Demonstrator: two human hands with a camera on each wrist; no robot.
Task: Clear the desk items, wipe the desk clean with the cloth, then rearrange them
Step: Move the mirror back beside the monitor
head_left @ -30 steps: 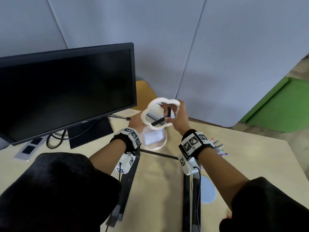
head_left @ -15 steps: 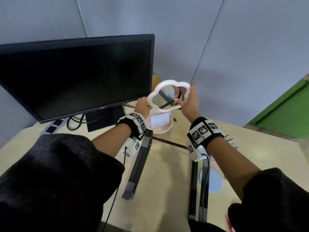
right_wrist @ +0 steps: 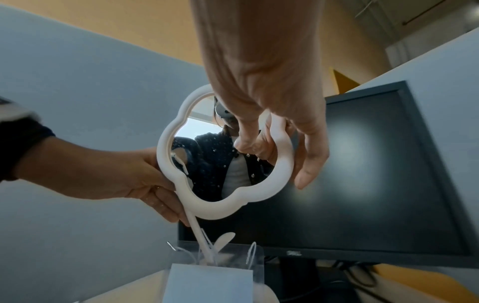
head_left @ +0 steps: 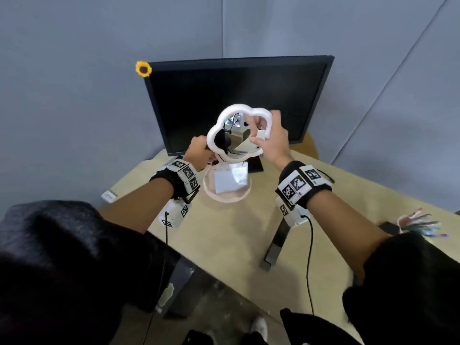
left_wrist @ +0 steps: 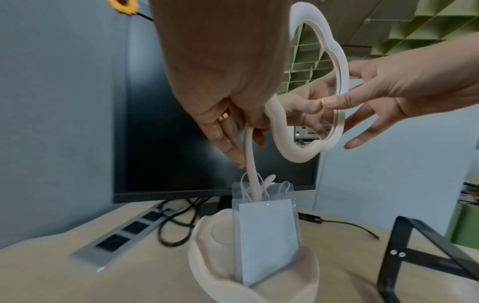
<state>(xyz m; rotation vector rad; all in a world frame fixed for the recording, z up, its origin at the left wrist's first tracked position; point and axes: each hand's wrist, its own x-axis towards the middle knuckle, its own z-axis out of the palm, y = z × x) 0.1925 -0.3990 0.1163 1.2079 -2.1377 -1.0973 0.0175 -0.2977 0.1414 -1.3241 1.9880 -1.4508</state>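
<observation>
A white cloud-shaped mirror [head_left: 239, 109] stands on a thin stem [left_wrist: 250, 164] that rises from a round white base dish [head_left: 209, 192]. It is in front of the black monitor [head_left: 224, 90]. My left hand [head_left: 201, 151] grips the mirror's lower left rim where the stem joins. My right hand [head_left: 268, 140] pinches the right rim [right_wrist: 283, 155], thumb on the glass side and fingers behind. A clear pouch with a white card [head_left: 230, 181] stands in the dish. I cannot tell whether the dish touches the desk [head_left: 224, 245].
A sunflower clip [head_left: 143, 68] sits on the monitor's top left corner. A power strip [left_wrist: 122, 239] and cables lie at the back left. A black metal stand [head_left: 276, 242] lies right of the dish. A bundle of pens [head_left: 420, 224] is at the far right.
My view has swung round to face the monitor. The mirror now shows in front of the screen instead of to its right. Both hands have kept their hold on it.
</observation>
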